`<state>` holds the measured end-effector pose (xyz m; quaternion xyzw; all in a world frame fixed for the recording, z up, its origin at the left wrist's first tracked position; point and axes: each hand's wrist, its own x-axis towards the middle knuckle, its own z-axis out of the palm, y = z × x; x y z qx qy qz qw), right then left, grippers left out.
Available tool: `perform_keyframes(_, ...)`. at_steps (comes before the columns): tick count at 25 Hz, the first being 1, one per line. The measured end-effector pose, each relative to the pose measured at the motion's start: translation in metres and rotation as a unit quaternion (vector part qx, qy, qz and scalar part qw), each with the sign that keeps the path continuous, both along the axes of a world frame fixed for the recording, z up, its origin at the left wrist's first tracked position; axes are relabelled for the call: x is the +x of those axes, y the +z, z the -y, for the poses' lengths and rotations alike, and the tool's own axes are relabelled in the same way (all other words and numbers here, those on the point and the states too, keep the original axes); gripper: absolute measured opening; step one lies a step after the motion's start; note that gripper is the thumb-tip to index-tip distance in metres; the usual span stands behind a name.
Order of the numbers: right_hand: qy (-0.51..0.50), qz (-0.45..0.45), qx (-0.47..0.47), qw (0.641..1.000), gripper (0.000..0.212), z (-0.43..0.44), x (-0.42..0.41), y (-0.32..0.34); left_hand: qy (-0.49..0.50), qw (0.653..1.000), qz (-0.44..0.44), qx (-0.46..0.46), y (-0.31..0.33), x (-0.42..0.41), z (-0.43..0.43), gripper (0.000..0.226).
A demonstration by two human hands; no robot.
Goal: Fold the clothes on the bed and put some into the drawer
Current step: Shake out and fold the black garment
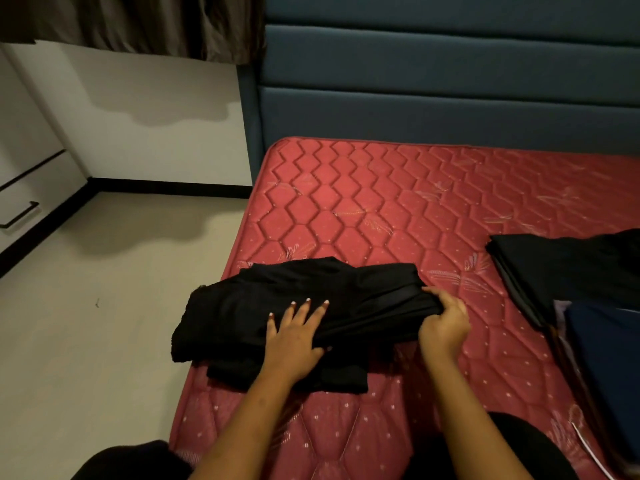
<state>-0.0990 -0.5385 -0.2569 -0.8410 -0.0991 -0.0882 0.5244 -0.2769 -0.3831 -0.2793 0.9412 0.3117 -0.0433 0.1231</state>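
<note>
Barely past mattress [346, 209] edge, black garment [242, 306]

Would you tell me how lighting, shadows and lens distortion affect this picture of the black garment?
Head view: dim, warm light leaves the black garment nearly featureless, its folds hard to read; head view: soft-edged shadows lie on the wall and floor; head view: the wide lens slightly bows the headboard seams; the left hand and right hand look sharp, without blur.

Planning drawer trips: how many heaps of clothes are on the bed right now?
2: a black heap at the bed's left edge, and a dark stack at its right; more may lie off-frame.
</note>
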Motion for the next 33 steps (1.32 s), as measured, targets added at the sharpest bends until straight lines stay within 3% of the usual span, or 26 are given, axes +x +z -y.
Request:
perform_keyframes(3, -0.099, -0.049, 0.154, 0.982, 0.056, 0.03, 0.039, 0.02, -0.026, 0.999, -0.01, 0.029, 0.007, 0.008, 0.014, 0.083)
perform_keyframes(5, -0.15, -0.12, 0.315, 0.929, 0.057, 0.053, 0.065, 0.034, -0.047, 0.998, -0.032, 0.027, 0.004, 0.013, 0.026, 0.084)
perform_keyframes(7, -0.163, -0.169, 0.368, 0.9, 0.047, 0.077, 0.081, 0.042, -0.063, 0.997, -0.052, 0.003, -0.002, 0.019, 0.037, 0.085)
perform_keyframes(11, -0.013, -0.205, 0.384, 0.9, 0.032, 0.073, 0.077, 0.056, -0.052, 0.998, -0.018, -0.044, 0.004, 0.034, 0.048, 0.07)
perform_keyframes(14, 0.178, -0.095, 0.321, 0.925, 0.027, 0.019, 0.035, 0.07, 0.055, 0.979, 0.162, -0.116, 0.023, 0.044, 0.042, 0.046)
perform_keyframes(15, 0.25, -0.043, 0.251, 0.934, 0.025, 0.0, 0.015, 0.068, 0.116, 0.938, 0.25, -0.212, 0.033, 0.046, 0.036, 0.043)
perform_keyframes(16, 0.325, 0.012, 0.135, 0.936, 0.036, -0.017, -0.006, 0.063, 0.18, 0.856, 0.327, -0.357, 0.045, 0.046, 0.031, 0.044)
perform_keyframes(17, 0.403, 0.041, -0.004, 0.914, 0.055, -0.034, -0.023, 0.055, 0.226, 0.742, 0.381, -0.503, 0.052, 0.046, 0.025, 0.05)
perform_keyframes(18, 0.476, 0.028, -0.135, 0.869, 0.075, -0.047, -0.04, 0.045, 0.265, 0.638, 0.399, -0.603, 0.056, 0.043, 0.016, 0.057)
perform_keyframes(19, 0.541, 0.002, -0.234, 0.808, 0.091, -0.056, -0.049, 0.03, 0.297, 0.57, 0.398, -0.655, 0.054, 0.038, 0.007, 0.065)
perform_keyframes(20, 0.593, -0.012, -0.29, 0.751, 0.101, -0.062, -0.057, 0.013, 0.316, 0.542, 0.382, -0.678, 0.049, 0.031, 0.001, 0.068)
perform_keyframes(21, 0.621, -0.015, -0.306, 0.721, 0.104, -0.064, -0.061, 0.0, 0.322, 0.54, 0.365, -0.687, 0.043, 0.025, -0.003, 0.064)
perform_keyframes(22, 0.621, -0.014, -0.298, 0.724, 0.101, -0.062, -0.062, -0.008, 0.33, 0.554, 0.358, -0.675, 0.034, 0.021, -0.007, 0.051)
perform_keyframes(23, 0.599, -0.012, -0.281, 0.749, 0.093, -0.057, -0.058, -0.011, 0.334, 0.593, 0.355, -0.641, 0.025, 0.019, -0.01, 0.039)
perform_keyframes(25, 0.506, 0.025, -0.284, 0.814, 0.082, -0.039, -0.046, -0.013, 0.325, 0.68, 0.363, -0.548, 0.019, 0.022, -0.017, 0.051)
perform_keyframes(26, 0.452, 0.057, -0.302, 0.837, 0.08, -0.028, -0.038, -0.015, 0.304, 0.704, 0.373, -0.522, 0.023, 0.026, -0.02, 0.058)
perform_keyframes(28, 0.346, 0.078, -0.367, 0.86, 0.081, -0.011, -0.025, -0.023, 0.259, 0.719, 0.395, -0.509, 0.031, 0.035, -0.031, 0.063)
perform_keyframes(30, 0.294, 0.027, -0.433, 0.851, 0.081, -0.006, -0.021, -0.028, 0.252, 0.734, 0.394, -0.493, 0.029, 0.04, -0.052, 0.065)
perform_keyframes(31, 0.296, 0.0, -0.451, 0.842, 0.078, -0.007, -0.02, -0.03, 0.26, 0.77, 0.377, -0.445, 0.026, 0.04, -0.063, 0.064)
perform_keyframes(32, 0.304, -0.017, -0.439, 0.845, 0.072, -0.008, -0.018, -0.032, 0.269, 0.83, 0.332, -0.358, 0.025, 0.036, -0.069, 0.062)
perform_keyframes(33, 0.313, -0.028, -0.388, 0.866, 0.066, -0.008, -0.014, -0.034, 0.271, 0.888, 0.279, -0.245, 0.023, 0.032, -0.071, 0.059)
